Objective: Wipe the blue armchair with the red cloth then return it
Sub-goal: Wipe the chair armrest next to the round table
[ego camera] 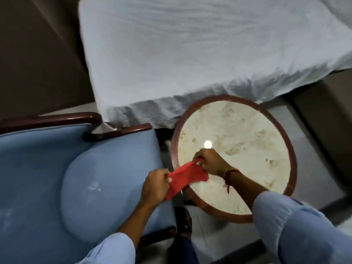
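The blue armchair [57, 168] fills the lower left, with dark wooden armrests and a rounded seat cushion that carries a few pale marks. Between the chair and the round table the red cloth [185, 177] is stretched out in the air. My left hand [155, 184] grips its lower left end above the chair's right edge. My right hand [210, 162] pinches its upper right end over the table's left rim. Both hands are closed on the fabric.
A round marble-topped table [247, 149] with a reddish wooden rim stands right of the chair. A bed with a white sheet [190, 54] lies behind both. My shoe [183, 220] is on the floor between chair and table.
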